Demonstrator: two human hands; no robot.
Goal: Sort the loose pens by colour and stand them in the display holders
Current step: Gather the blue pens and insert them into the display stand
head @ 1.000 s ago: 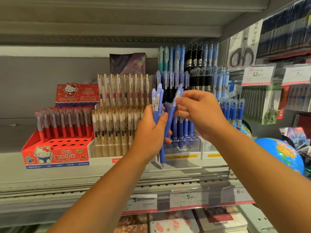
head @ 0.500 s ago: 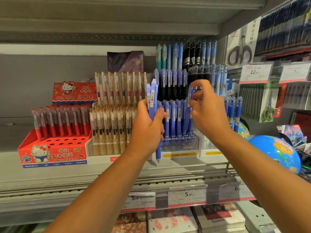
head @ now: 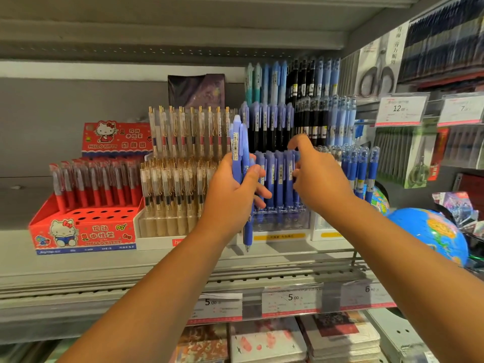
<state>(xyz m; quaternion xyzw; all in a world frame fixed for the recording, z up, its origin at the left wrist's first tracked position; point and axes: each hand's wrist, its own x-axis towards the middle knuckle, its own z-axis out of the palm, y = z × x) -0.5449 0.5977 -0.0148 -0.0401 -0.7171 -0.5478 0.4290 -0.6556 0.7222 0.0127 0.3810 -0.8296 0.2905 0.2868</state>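
My left hand (head: 230, 195) is shut on a small bunch of blue pens (head: 238, 142), held upright in front of the shelf. Their tips hang below my fist. My right hand (head: 318, 179) is at the right end of the front row of blue pens (head: 277, 176), which stand in the tiered clear display holder (head: 281, 222). Its fingers are spread, with one finger arched over the last pen's top, and no pen is lifted in it. Higher tiers hold blue and black pens (head: 306, 119).
Left of the holder stand a box of clear gold-clip pens (head: 180, 179) and a red cartoon-cat pen box (head: 83, 231). Darker blue pens (head: 362, 171) and a globe (head: 432, 237) are to the right. Price tags (head: 292, 301) line the shelf edge, with notebooks below.
My right hand took one blue pen from the bunch, carried it right and set it down into the front row. The left hand kept holding the other pens.
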